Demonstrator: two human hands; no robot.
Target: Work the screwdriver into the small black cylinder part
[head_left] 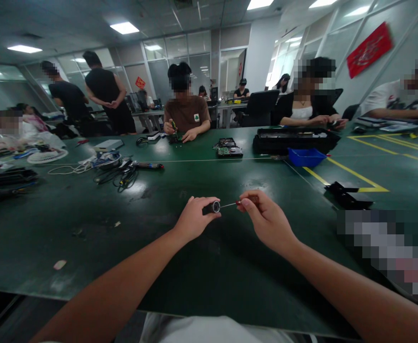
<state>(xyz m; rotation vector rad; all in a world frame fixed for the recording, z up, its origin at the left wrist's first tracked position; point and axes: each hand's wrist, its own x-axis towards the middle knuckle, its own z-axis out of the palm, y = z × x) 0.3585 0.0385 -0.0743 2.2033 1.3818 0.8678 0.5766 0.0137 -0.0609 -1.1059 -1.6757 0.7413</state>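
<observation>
In the head view my left hand (195, 216) grips a short dark cylindrical part (215, 206) between thumb and fingers, its round, light-rimmed end turned toward my right. My right hand (268, 216) is closed on the reddish handle of a screwdriver (229, 205). The thin metal shaft points left, and its tip is at the cylinder's round end; whether it sits inside cannot be made out. Both hands are above the green tabletop (209, 276). Most of the cylinder's body is hidden behind my left fingers.
Cables (125, 176) lie to the left, near a white round part (47, 156). Across the table are circuit boards (229, 147), a long black housing (296, 139) and a blue bin (306, 157). Black brackets (348, 195) lie right. A person (186, 112) works opposite with a screwdriver.
</observation>
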